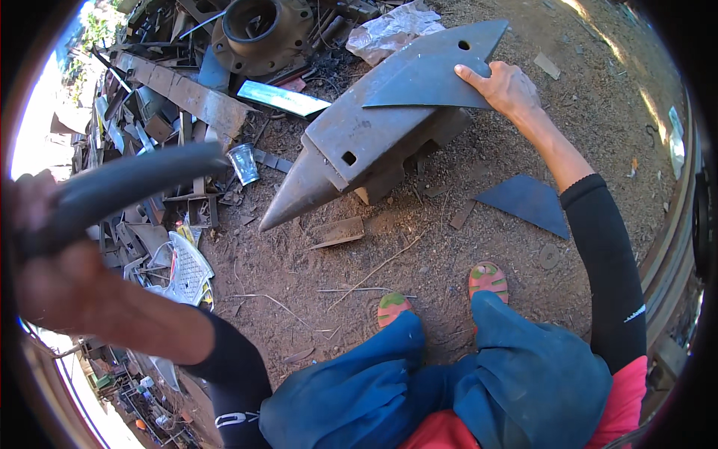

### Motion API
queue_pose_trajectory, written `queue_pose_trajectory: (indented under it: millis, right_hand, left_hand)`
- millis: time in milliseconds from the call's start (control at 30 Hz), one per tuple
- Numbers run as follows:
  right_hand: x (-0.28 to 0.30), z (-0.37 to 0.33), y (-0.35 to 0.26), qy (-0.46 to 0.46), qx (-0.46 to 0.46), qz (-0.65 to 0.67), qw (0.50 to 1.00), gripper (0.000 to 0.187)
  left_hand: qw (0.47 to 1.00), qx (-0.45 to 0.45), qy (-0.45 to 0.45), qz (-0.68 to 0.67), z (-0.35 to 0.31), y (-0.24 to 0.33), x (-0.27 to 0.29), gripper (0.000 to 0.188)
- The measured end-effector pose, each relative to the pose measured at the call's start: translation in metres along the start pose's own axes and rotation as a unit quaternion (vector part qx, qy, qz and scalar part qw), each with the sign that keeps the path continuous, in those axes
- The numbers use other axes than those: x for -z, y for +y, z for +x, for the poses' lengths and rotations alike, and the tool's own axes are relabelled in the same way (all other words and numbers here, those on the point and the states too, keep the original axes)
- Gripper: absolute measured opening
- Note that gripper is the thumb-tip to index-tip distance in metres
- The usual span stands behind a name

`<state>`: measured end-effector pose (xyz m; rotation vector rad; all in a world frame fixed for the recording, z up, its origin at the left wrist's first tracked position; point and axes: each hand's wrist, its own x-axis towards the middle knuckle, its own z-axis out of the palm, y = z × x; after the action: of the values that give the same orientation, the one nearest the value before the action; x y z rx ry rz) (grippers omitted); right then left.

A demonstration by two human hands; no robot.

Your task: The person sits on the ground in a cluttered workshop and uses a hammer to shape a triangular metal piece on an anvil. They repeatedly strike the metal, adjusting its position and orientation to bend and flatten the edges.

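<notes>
My right hand [513,93] grips the right end of a flat blue-grey metal plate [426,81], thumb on its upper face. The plate lies across the top of a large anvil [357,136], whose pointed horn aims toward the lower left. Raised at the far left, my left hand [63,262] is closed round a thick, dark, slightly curved bar [142,178]. Motion blurs both, and the bar's exact kind cannot be made out. It is held apart from the plate. Another dark metal plate [526,205] lies on the ground below my right forearm.
Scrap metal [179,101] is heaped at the left, with a round flanged casting [262,30] at the back. A clear plastic cup [243,163] stands near the horn. A rusty offcut [338,233] lies before the anvil, near my sandalled feet. Long metal bars [672,247] run along the right.
</notes>
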<state>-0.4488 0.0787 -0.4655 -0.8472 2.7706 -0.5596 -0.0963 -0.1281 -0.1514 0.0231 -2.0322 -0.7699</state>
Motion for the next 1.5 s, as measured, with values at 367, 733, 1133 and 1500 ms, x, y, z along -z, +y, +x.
queue_pose_trajectory:
  millis: [367,733,1133,1500]
  right_hand:
    - [0.013,-0.009,0.003,-0.029,-0.036,0.000,0.999,0.090]
    - [0.007,0.004,0.004,-0.007,0.011,-0.011,1.000,0.093]
    - [0.012,0.001,0.010,-0.007,-0.005,-0.011,1.000,0.091]
    - [0.010,0.008,0.015,-0.028,0.001,-0.020,0.999,0.092]
  left_hand:
    - [0.919,0.386,-0.080,0.010,-0.100,0.000,-0.092,0.039]
    - [0.993,0.085,0.039,-0.067,-0.034,0.027,-0.066,0.013]
    - [0.960,0.254,0.073,-0.088,-0.073,0.034,-0.049,0.033]
    - [0.930,0.321,-0.113,0.140,-0.148,-0.060,-0.114,0.018]
